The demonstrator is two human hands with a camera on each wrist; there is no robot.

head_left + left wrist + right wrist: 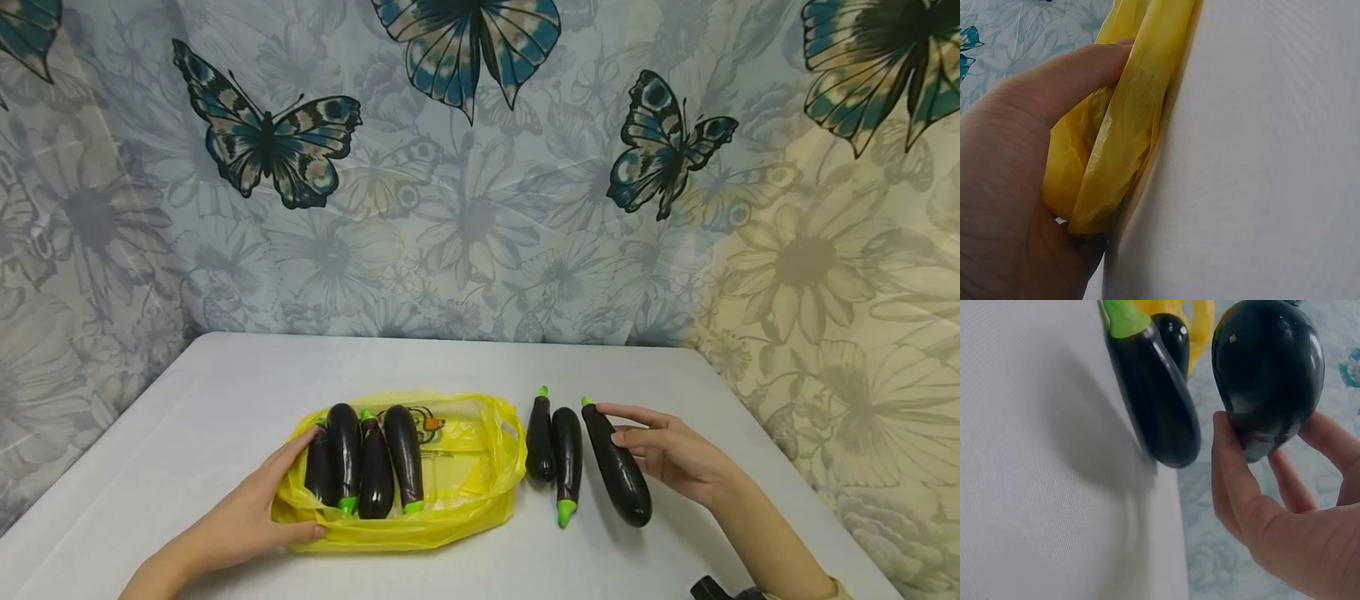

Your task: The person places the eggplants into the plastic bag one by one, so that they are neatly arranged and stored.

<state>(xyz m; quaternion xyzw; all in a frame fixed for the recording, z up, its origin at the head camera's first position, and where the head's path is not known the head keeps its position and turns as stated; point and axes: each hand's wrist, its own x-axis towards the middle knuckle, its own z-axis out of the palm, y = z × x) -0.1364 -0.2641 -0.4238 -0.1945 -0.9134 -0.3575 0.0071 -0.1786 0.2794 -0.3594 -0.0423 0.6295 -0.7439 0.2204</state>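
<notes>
A yellow plastic bag [480,521] lies with its mouth spread wide, and several dark eggplants [405,458] with green caps sit side by side in its left part. My left hand [247,508] grips the bag's left end, thumb at the front rim; the left wrist view shows the yellow film [1125,137] between thumb and fingers. With thumb and fingertips my right hand [678,450] holds one eggplant [618,467] near its green-capped end, its rounded end toward me. In the right wrist view this eggplant [1269,372] appears raised off the table.
Two more eggplants, one with its cap pointing away [540,442] and one with its cap toward me [567,454], lie between the bag and my right hand. The white table [375,362] ends at a butterfly-patterned backdrop [480,250]. A black object [708,587] shows by my right wrist.
</notes>
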